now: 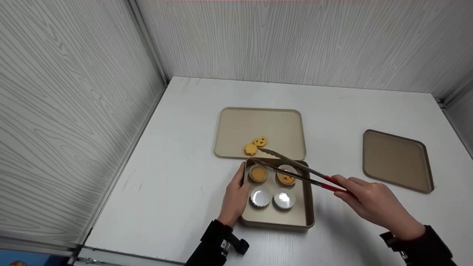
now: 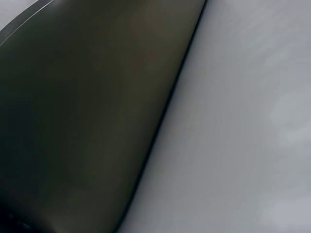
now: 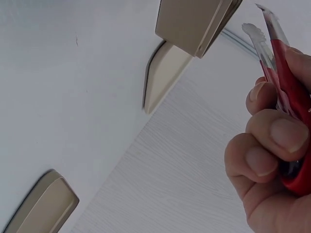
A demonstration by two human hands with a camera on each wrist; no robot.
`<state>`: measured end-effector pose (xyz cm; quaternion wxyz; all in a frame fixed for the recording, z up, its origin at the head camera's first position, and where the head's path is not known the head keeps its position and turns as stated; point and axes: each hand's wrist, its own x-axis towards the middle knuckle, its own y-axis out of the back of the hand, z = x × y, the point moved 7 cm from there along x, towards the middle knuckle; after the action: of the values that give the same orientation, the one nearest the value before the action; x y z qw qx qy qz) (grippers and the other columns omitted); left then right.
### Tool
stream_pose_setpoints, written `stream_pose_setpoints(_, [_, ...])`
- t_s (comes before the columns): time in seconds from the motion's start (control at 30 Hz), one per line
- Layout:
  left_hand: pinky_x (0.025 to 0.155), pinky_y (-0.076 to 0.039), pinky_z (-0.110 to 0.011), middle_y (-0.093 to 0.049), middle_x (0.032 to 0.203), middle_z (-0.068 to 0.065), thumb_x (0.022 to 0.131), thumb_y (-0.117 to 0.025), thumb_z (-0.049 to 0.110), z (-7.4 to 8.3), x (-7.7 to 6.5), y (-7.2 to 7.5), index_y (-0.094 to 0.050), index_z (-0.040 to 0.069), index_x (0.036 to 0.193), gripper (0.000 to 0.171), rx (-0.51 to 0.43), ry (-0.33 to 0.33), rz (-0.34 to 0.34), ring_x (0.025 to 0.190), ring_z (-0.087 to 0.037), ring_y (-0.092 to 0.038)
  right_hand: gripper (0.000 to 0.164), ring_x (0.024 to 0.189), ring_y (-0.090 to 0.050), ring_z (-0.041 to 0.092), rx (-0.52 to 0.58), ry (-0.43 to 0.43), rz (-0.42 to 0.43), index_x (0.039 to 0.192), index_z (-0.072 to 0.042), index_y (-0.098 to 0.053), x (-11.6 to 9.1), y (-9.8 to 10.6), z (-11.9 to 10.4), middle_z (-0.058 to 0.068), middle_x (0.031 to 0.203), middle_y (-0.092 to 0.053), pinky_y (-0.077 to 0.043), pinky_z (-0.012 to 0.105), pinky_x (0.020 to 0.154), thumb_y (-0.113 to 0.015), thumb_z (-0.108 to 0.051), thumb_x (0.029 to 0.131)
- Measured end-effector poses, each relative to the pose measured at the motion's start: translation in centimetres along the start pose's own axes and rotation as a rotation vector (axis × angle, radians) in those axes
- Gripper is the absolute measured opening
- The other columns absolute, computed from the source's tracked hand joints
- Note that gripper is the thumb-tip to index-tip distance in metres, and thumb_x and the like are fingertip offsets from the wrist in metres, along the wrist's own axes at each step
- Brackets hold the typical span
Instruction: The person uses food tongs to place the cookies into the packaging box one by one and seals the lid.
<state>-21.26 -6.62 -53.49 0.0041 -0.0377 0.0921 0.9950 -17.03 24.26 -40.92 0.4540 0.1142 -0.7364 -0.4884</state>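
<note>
My right hand (image 1: 373, 203) grips red-handled metal tongs (image 1: 310, 180), also seen in the right wrist view. The tongs' arms are spread; one tip is beside a yellow flower-shaped piece (image 1: 251, 149), the other over the far rim of a deep gold baking pan (image 1: 275, 218). My left hand (image 1: 234, 197) holds that pan by its left wall, thumb at the rim. In it sit a cup with plain yellow filling (image 1: 258, 173), a cup holding a yellow piece with dark marks (image 1: 286, 177), and two silver foil cups (image 1: 260, 197) with nothing visible inside.
Behind the pan lies a shallow gold tray (image 1: 258, 123), bearing the flower-shaped piece and a yellow piece with cut-out holes (image 1: 260, 141). A second, darker-looking tray (image 1: 397, 160) lies on the right of the white table (image 1: 166, 184). Wood-patterned panels (image 1: 295, 40) stand behind and at the sides.
</note>
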Motion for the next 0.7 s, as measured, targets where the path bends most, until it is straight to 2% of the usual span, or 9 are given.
stream_pose_setpoints(0.33, [0.126, -0.019, -0.038, -0.026, 0.168, 0.003, 0.099, -0.045, 0.012, -0.2, 0.0, 0.0, -0.025, 0.016, 0.164, 0.067, 0.014, -0.006, -0.003, 0.153, -0.013, -0.022, 0.036, 0.052, -0.037, 0.000, -0.068, -0.041, 0.037, 0.120, -0.006, -0.072, 0.7, 0.2, 0.6, -0.005, 0.073, -0.058, -0.034, 0.019, 0.042, -0.079, -0.015, 0.086])
stream_pose_setpoints(0.4, [0.126, -0.019, -0.038, -0.026, 0.168, 0.002, 0.099, -0.045, 0.010, -0.2, -0.1, 0.0, -0.025, 0.016, 0.164, 0.068, 0.016, -0.007, -0.003, 0.153, -0.013, -0.022, 0.035, 0.051, -0.037, 0.002, -0.089, -0.057, 0.038, 0.119, -0.006, -0.072, 0.8, 0.1, 0.8, -0.004, 0.072, -0.057, -0.035, 0.021, 0.041, -0.077, -0.016, 0.087])
stream_pose_setpoints(0.57, [0.126, -0.019, -0.040, -0.027, 0.168, 0.000, 0.099, -0.045, 0.010, 0.0, -0.1, 0.0, -0.026, 0.015, 0.163, 0.068, 0.016, -0.015, 0.000, 0.154, -0.016, -0.022, 0.031, 0.049, -0.040, 0.006, -0.113, -0.080, 0.033, 0.118, -0.006, -0.071, 1.2, -0.2, 1.2, -0.002, 0.070, -0.057, -0.035, 0.025, 0.040, -0.066, -0.029, 0.099])
stream_pose_setpoints(0.63, [0.126, -0.019, -0.041, -0.027, 0.168, 0.000, 0.099, -0.045, 0.010, 0.0, -0.1, 0.0, -0.026, 0.015, 0.163, 0.067, 0.018, -0.020, 0.004, 0.154, -0.017, -0.022, 0.029, 0.048, -0.042, 0.008, -0.112, -0.088, 0.028, 0.118, -0.006, -0.070, 1.5, -0.4, 1.4, 0.000, 0.071, -0.059, -0.036, 0.026, 0.040, -0.067, -0.027, 0.098])
stream_pose_setpoints(0.7, [0.126, -0.019, -0.040, -0.027, 0.168, 0.000, 0.099, -0.046, 0.010, 0.0, -0.1, 0.0, -0.026, 0.015, 0.163, 0.067, 0.018, -0.019, 0.007, 0.154, -0.017, -0.022, 0.029, 0.048, -0.042, 0.009, -0.108, -0.101, 0.020, 0.118, -0.006, -0.070, 1.8, -0.6, 1.5, 0.000, 0.072, -0.060, -0.036, 0.027, 0.040, -0.074, -0.019, 0.092])
